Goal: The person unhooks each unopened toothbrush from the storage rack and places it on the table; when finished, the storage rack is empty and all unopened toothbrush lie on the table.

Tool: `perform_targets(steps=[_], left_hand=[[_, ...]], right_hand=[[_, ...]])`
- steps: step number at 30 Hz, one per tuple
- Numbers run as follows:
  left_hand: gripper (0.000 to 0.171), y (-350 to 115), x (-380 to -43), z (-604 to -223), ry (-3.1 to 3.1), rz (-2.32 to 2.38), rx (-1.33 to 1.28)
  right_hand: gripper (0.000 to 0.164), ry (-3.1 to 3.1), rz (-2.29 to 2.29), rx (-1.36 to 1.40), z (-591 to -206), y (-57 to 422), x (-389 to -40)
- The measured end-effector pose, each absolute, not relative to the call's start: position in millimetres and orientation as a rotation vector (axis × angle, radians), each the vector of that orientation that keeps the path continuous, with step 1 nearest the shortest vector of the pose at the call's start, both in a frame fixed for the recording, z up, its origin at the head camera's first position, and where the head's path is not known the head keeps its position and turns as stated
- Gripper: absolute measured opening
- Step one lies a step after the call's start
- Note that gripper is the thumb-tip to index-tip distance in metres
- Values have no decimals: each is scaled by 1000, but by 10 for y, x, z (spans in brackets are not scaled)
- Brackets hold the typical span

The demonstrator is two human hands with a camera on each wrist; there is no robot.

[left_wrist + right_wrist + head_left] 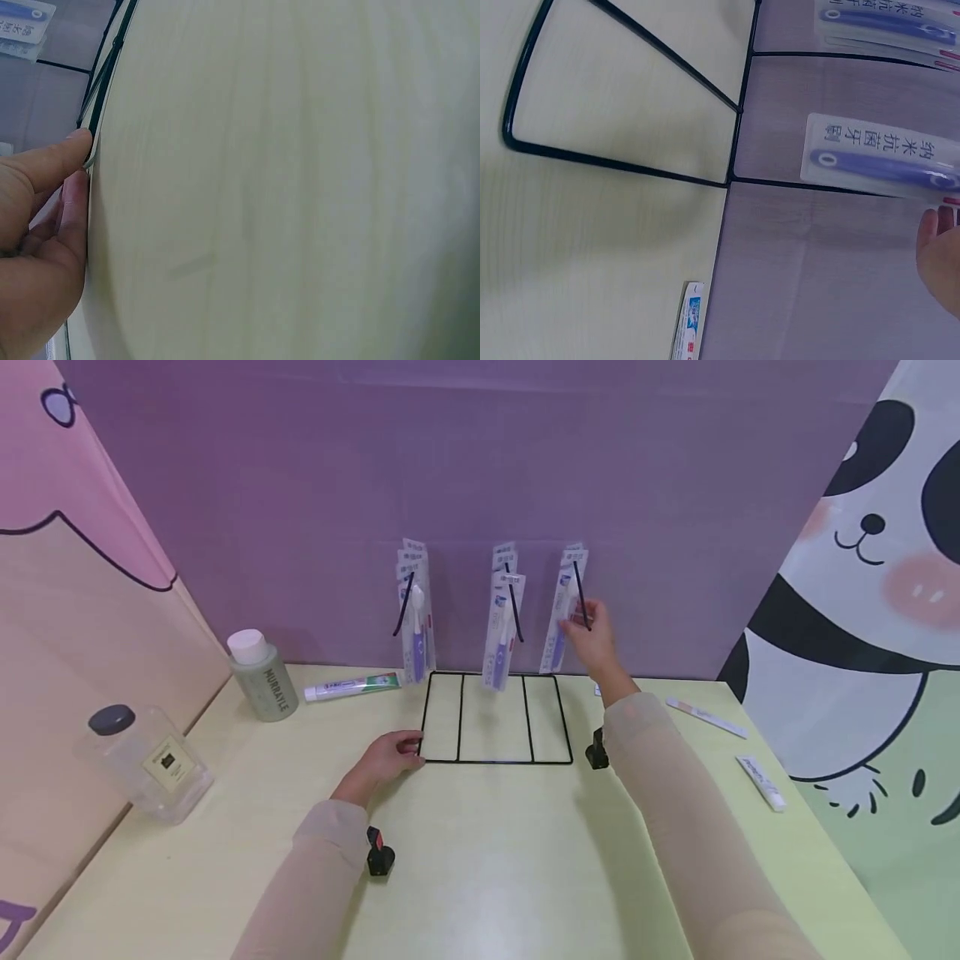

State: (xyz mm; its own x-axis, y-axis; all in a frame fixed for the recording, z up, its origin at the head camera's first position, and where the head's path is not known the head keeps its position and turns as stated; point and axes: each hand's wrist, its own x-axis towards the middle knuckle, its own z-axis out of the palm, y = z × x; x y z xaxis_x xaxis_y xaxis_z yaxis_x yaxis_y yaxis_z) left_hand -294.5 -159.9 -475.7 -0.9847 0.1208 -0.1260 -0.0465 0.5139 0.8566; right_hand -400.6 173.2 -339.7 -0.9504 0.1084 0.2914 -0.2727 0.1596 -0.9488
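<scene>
A black wire display rack (pixel 495 763) stands on the table with its hooks at the back. My left hand (pixel 388 758) pinches the front left corner of its base; the left wrist view shows the thumb (pixel 56 161) against the black wire. My right hand (pixel 596 639) is raised to the right hook (pixel 581 589) and holds the packaged toothbrush (pixel 558 622) hanging there. In the right wrist view the lower part of this pack (pixel 877 157) shows, while the grip is mostly cut off. Packaged toothbrushes also hang on the left hook (pixel 415 627) and the middle hook (pixel 502 635).
To the left stand a grey-green bottle (pixel 266 681) with a white cap and a clear bottle (pixel 161 768) with a dark cap. A toothpaste tube (pixel 352 687) lies behind my left hand. A slim packet (pixel 705 717) and a small tube (pixel 761 782) lie at the right.
</scene>
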Motion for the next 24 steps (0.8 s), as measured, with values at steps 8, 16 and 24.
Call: perform_targets(steps=[8,16,24], left_hand=[[49,-1559,-2929,-4759,2573,1480,86],[48,-1601,-2952,-4783,2575,1465,32],[48,-1589,-2927,-4754,2559,1478,33]], right_hand=[[36,-2136,1801,108,-3393,1656,-3985],[25,-1965,1901,183,-3431,1622,-3965],[25,-1948,1944,229,-3423,1884,-3823]])
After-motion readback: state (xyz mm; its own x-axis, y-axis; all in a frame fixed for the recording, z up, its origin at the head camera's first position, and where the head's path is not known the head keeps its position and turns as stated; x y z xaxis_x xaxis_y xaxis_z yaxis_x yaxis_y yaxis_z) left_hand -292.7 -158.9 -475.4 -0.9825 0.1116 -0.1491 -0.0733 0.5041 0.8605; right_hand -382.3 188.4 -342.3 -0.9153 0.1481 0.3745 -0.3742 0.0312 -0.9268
